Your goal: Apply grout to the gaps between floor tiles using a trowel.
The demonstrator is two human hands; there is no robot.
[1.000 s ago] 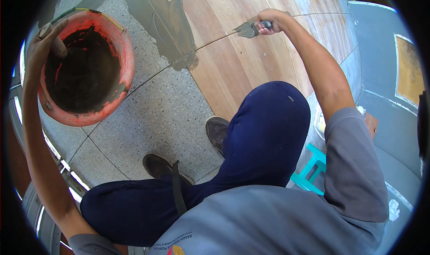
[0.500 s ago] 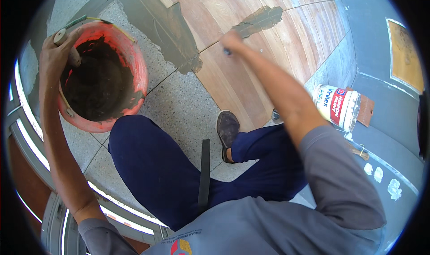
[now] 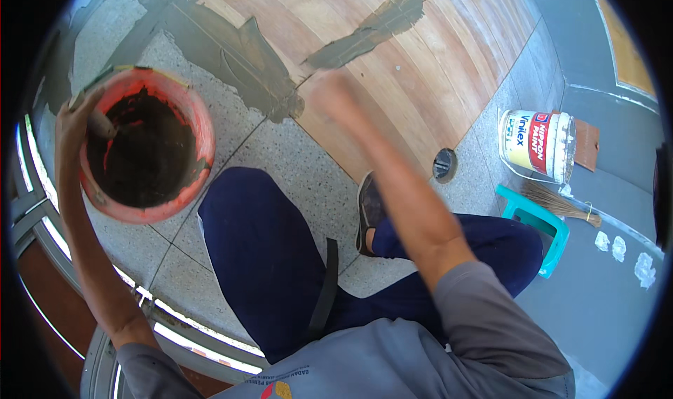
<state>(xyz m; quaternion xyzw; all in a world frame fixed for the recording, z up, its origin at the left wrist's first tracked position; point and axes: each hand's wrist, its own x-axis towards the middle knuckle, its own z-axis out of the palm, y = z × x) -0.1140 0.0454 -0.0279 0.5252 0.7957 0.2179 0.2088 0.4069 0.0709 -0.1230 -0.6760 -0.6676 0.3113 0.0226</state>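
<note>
At the left, my left hand (image 3: 73,122) is closed at the rim of a red bucket (image 3: 203,126) holding dark grey mortar (image 3: 151,154). In its fingers is a tool with a rounded handle (image 3: 102,124); the lower end is hidden in the bucket. My right hand (image 3: 336,96), smeared by motion, is a closed fist low over the wood-look tiles (image 3: 392,119). What it grips cannot be made out. Just beyond it lies a strip of grey mortar (image 3: 368,38) across a tile joint. A broader mortar bed (image 3: 238,70) spreads between the bucket and the tiles.
Speckled grey floor tiles (image 3: 280,154) lie around my feet. On the right stand a white paint pail (image 3: 536,143), a twig broom (image 3: 561,201) and a teal plastic stool (image 3: 557,248) by my knee. A round dark hole (image 3: 444,165) opens beside the wood-look tiles.
My right hand has swept left and nearer to me, leaving the mortar strip uncovered. My left hand stays at the bucket. The view has shifted, and the teal stool now shows.
</note>
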